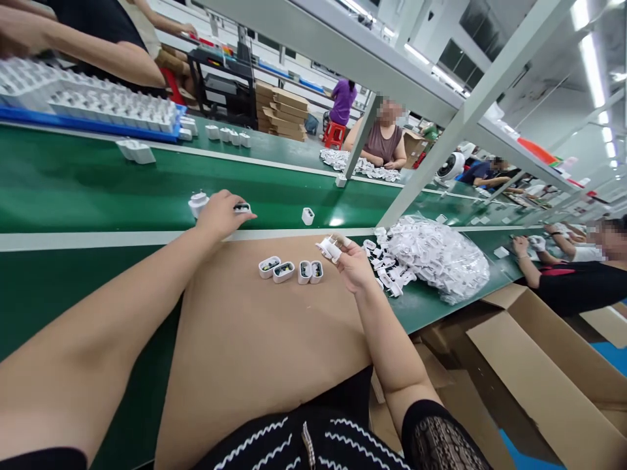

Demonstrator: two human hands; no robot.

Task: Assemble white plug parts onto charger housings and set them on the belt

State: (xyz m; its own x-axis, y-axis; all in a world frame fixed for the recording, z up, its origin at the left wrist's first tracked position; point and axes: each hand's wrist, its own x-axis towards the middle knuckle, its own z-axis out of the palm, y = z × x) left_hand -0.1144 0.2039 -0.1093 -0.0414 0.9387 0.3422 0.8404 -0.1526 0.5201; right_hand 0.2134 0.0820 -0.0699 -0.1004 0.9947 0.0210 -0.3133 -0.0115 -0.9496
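My left hand (223,214) reaches out over the green conveyor belt (98,189) and its fingers close on a small white charger shell (241,208). Another white shell (198,202) stands just left of that hand. My right hand (350,264) hovers over the brown cardboard sheet (255,339) and pinches a few white plug parts (329,248). Several open white shells (290,270) lie in a row on the cardboard between my hands. One more shell (307,216) sits on the belt.
A heap of white plug parts in clear plastic (435,254) lies right of my right hand. A blue tray of white parts (93,108) sits far left. Other people work across and along the line. Open cardboard boxes (539,365) stand at lower right.
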